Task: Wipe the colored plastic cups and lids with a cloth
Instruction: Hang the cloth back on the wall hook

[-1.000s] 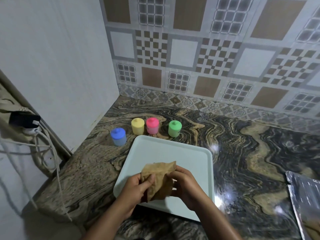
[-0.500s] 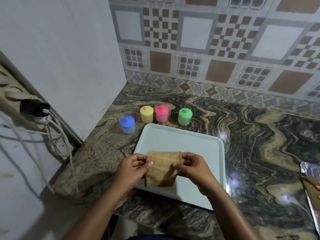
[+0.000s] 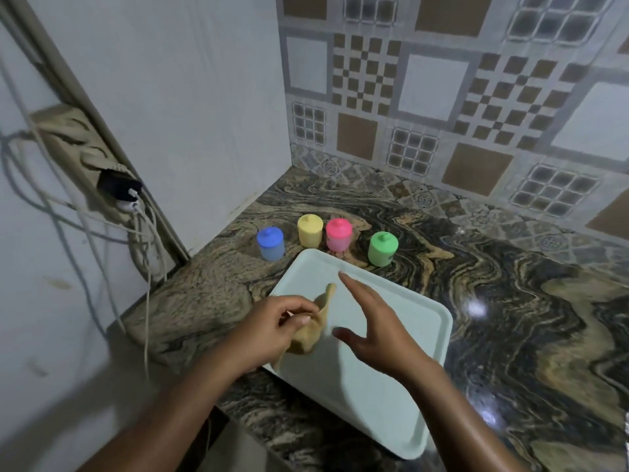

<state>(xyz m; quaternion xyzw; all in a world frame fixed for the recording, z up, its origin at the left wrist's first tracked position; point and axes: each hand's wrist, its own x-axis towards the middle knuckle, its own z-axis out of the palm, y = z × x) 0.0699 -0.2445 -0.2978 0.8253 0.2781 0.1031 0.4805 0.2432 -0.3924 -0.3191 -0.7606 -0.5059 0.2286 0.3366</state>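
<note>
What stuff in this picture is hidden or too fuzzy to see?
Head view only:
- Cloth: motion-blurred, partly hidden by the left hand; its folds cannot be made out.
- Cups, blue cup to green cup: lids on, so insides are hidden.
- Tray: near left corner covered by the left hand.
- Shiny object: cut off by the right edge.
</note>
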